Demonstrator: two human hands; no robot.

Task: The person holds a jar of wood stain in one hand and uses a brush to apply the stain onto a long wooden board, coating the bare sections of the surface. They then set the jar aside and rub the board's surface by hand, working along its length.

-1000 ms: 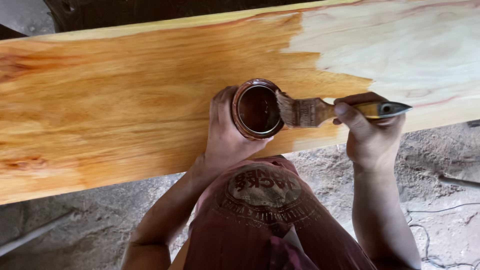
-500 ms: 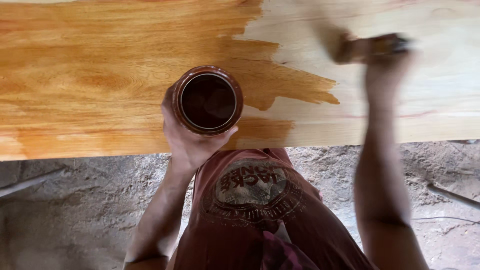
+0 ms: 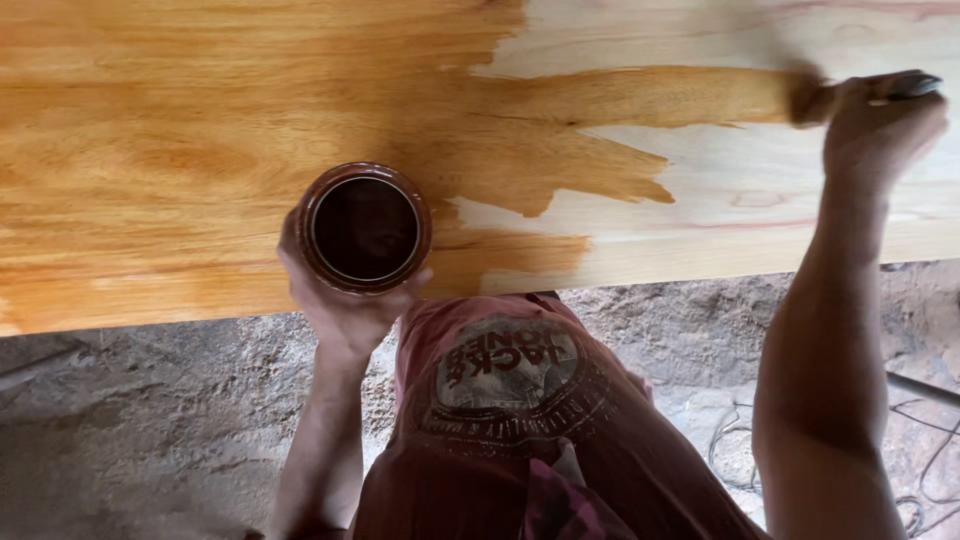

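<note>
Wood board [image 3: 200, 150] fills the view, lying flat over rough concrete floor [image 3: 130, 430] — mostly amber with stain, bare and pale at the right. Left hand [image 3: 345, 300] has its grip closed round an open tin [image 3: 365, 228] of dark stain, kept level. Right hand [image 3: 880, 120] grips a brush [image 3: 815, 98] tight — its bristles press the bare wood at a fresh streak's end.

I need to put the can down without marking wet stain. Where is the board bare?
Bare wood lies between the fresh streak and the board's near edge, left of the right hand. Another patch lies above the streak. Everything around the can in the left hand is stained.
</note>
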